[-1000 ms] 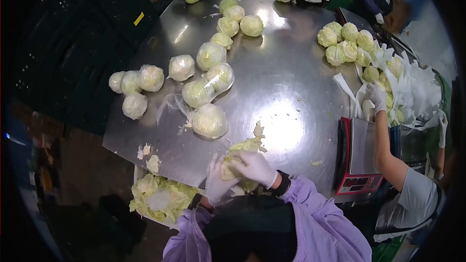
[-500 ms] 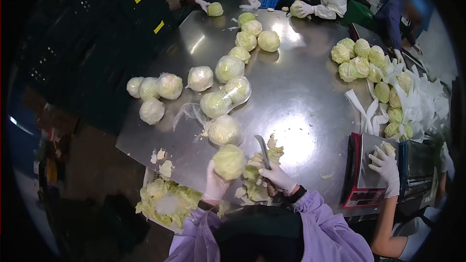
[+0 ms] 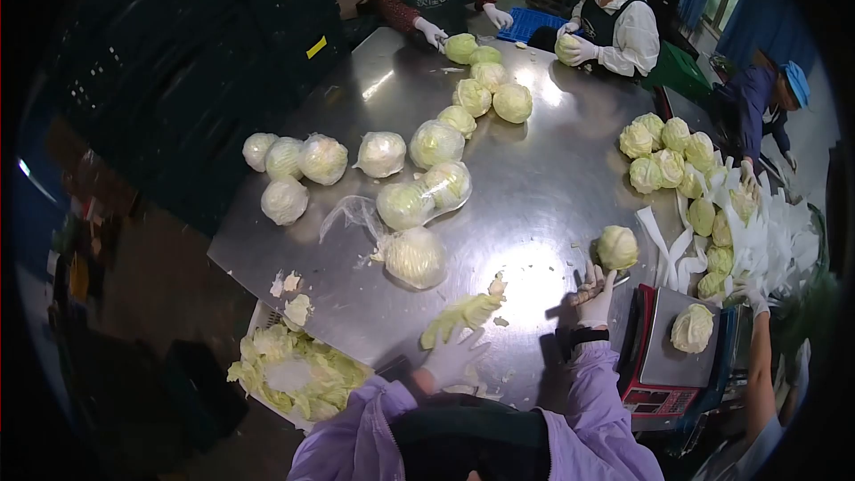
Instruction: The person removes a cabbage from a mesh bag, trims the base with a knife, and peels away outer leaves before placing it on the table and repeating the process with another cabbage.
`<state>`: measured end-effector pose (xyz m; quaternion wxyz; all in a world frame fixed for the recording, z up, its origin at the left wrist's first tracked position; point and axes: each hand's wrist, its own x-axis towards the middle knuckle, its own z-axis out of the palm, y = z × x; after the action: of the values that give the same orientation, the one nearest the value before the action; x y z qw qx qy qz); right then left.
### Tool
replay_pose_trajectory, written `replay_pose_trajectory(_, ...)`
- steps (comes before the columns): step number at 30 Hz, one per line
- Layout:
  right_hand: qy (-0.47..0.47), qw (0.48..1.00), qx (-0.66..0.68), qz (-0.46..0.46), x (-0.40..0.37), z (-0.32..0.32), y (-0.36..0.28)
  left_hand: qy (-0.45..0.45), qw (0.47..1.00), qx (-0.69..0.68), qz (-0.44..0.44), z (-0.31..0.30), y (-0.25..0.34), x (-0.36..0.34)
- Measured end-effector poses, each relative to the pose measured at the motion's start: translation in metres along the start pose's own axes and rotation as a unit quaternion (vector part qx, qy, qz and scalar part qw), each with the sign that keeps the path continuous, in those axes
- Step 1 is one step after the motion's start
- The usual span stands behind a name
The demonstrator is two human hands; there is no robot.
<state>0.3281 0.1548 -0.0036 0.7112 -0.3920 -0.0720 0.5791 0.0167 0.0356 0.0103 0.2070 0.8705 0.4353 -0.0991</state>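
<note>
My left hand (image 3: 452, 358) lies with fingers spread at the table's near edge, touching or just beside loose cabbage leaves (image 3: 461, 316). Off to the right, my right hand (image 3: 595, 297) is curled around a knife, mostly hidden; a short strip of the knife's metal (image 3: 621, 282) shows past the fingers. A trimmed cabbage (image 3: 617, 248) sits on the table just beyond that hand, close to its fingertips. Left of centre, a plastic-wrapped cabbage (image 3: 415, 258) rests with its film bunched at one side.
More cabbages, some wrapped, line the metal table (image 3: 525, 178). A red scale (image 3: 657, 399) at right carries one cabbage (image 3: 693, 328). White netting (image 3: 773, 223) and a cabbage pile lie behind it. A leaf bin (image 3: 298, 379) stands lower left. Co-workers stand around the table.
The cabbage from my left hand now sits on the table at right. My right hand moved right with the knife; my left hand lowered to the leaves. A co-worker's hand left the scale's cabbage.
</note>
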Motion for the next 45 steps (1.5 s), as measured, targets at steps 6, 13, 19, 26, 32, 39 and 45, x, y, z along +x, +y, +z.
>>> replay_pose_trajectory(6,-0.155,0.944,-0.231,0.176,-0.049,0.098,0.061,0.150,0.959,-0.088,-0.223,0.021,-0.100,-0.098)
replay_pose_trajectory(13,-0.322,0.777,-0.539,-0.043,-0.032,0.173,0.188,0.281,0.816,-0.277,-0.422,-0.047,-0.140,-0.169)
replay_pose_trajectory(19,-0.355,0.691,-0.618,-0.119,-0.061,0.173,0.171,0.352,0.593,-0.675,-0.262,-0.027,-0.157,-0.049)
replay_pose_trajectory(26,-0.275,0.821,-0.499,-0.020,-0.100,0.109,0.126,0.306,0.547,-0.764,-0.150,-0.025,-0.112,0.018)
replay_pose_trajectory(32,-0.251,0.766,-0.578,-0.123,-0.102,0.080,0.109,0.358,0.731,-0.569,-0.118,-0.061,-0.028,-0.001)
replay_pose_trajectory(39,-0.311,0.613,-0.678,-0.261,-0.103,0.091,0.097,0.369,0.819,-0.437,-0.041,-0.067,-0.021,0.004)
replay_pose_trajectory(45,-0.222,0.825,-0.514,-0.078,-0.106,0.094,0.096,0.292,0.826,-0.479,-0.059,-0.058,-0.024,0.012)
